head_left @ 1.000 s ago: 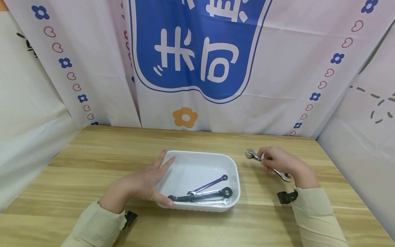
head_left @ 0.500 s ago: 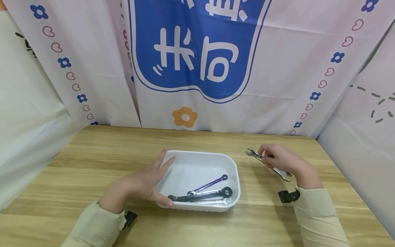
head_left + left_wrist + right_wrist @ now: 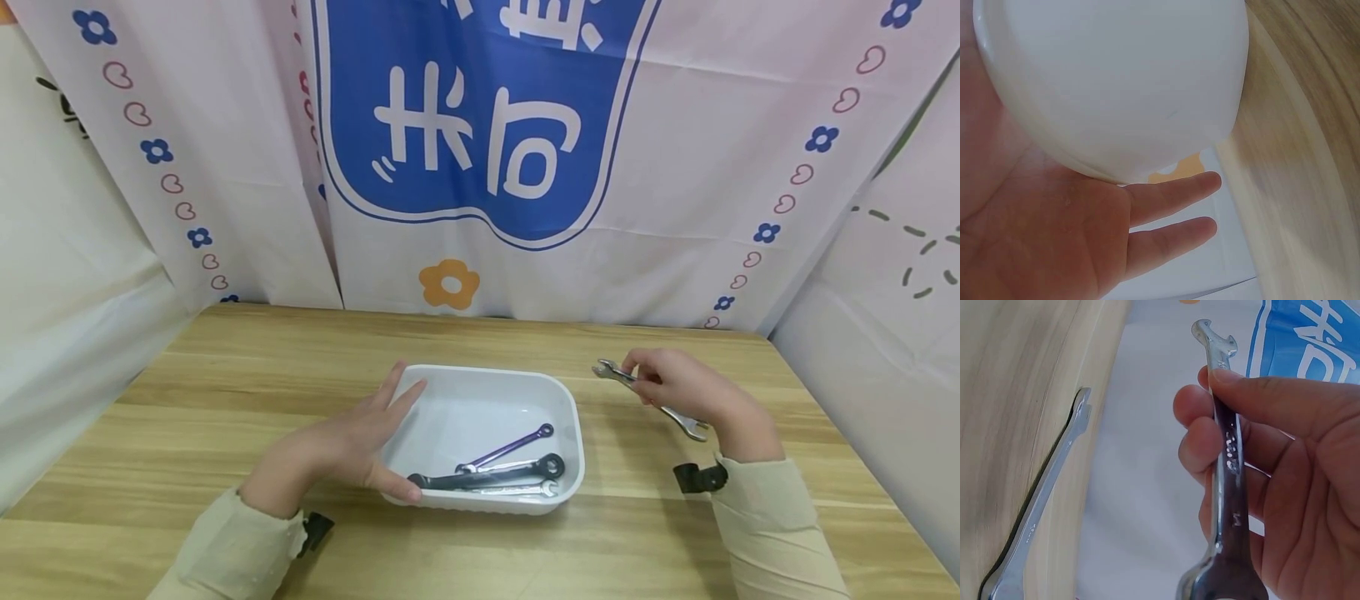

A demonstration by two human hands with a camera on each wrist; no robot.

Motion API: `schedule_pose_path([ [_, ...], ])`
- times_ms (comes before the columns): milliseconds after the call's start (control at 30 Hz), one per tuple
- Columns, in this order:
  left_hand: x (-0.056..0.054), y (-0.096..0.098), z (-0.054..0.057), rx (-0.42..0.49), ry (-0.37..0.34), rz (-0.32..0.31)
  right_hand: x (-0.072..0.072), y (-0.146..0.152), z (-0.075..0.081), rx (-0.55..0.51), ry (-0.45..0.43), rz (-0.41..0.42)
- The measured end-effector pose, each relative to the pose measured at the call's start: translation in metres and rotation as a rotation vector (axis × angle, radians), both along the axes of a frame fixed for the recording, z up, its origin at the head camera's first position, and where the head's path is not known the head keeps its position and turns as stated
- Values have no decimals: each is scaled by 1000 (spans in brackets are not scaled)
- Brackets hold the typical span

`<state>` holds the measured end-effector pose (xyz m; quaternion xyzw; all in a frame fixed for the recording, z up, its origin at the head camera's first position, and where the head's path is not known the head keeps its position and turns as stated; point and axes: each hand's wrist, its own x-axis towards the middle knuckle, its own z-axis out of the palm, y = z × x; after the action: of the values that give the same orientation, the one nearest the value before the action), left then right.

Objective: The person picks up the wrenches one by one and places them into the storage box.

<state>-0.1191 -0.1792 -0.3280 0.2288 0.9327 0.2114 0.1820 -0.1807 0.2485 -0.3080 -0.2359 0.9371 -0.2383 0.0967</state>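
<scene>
The right hand (image 3: 678, 385) is gripping a glossy metal wrench (image 3: 1232, 487) between thumb and curled fingers, over the wood-grained table (image 3: 300, 350), right of a smooth white tray (image 3: 450, 408) and apart from it. Beneath, a second shiny wrench (image 3: 1039, 506) is lying on the table, its near end running out of the right wrist view. The left hand (image 3: 345, 442) is touching the tray's rounded left end, fingers spread and fairly straight, thumb resting on the near rim. Inside the tray, a slim purple wrench (image 3: 510, 451), a thick black wrench (image 3: 487, 477) and a silver wrench (image 3: 551, 488) are lying close together; the black one is partly covering a silvery strip that is staying hard to make out. The left wrist view is cropping the tray and palm.
</scene>
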Motion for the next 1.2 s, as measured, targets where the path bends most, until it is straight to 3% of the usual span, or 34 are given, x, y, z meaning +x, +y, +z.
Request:
schedule_pose_path([
  [233, 0, 0, 0, 3, 2, -4, 1, -6, 2, 1, -24, -15],
  [800, 0, -1, 0, 0, 11, -10, 13, -21, 13, 9, 75, 44],
  [1200, 0, 0, 0, -1, 2, -4, 17, -34, 14, 39, 84, 51],
])
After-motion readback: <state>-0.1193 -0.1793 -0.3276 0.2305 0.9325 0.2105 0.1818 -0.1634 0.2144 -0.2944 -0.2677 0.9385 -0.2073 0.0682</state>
